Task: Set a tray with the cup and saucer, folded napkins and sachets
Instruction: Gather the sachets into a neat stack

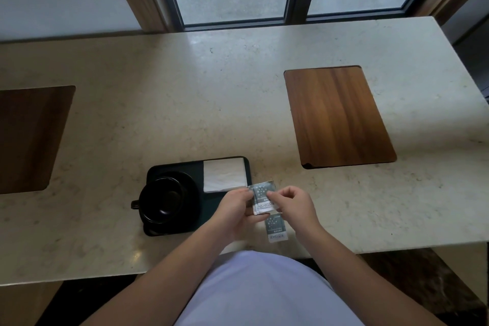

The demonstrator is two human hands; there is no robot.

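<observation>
Near the counter's point(238, 92) front edge, both hands, left hand point(232, 209), right hand point(293, 206), pinching sachets point(262, 198) beside tray point(225, 161), another sachet point(275, 227) below

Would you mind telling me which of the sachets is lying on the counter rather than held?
The lower sachet, nearest the counter's front edge, lies untouched; the upper sachets are pinched between both hands.

One black tray point(158, 167). One cup point(161, 200) on one saucer point(191, 193). One white napkin point(225, 176). Two sachets: one point(260, 198) in the fingers point(244, 194), one point(275, 227) just below them. Two wooden boards point(336, 116) point(29, 137).
</observation>
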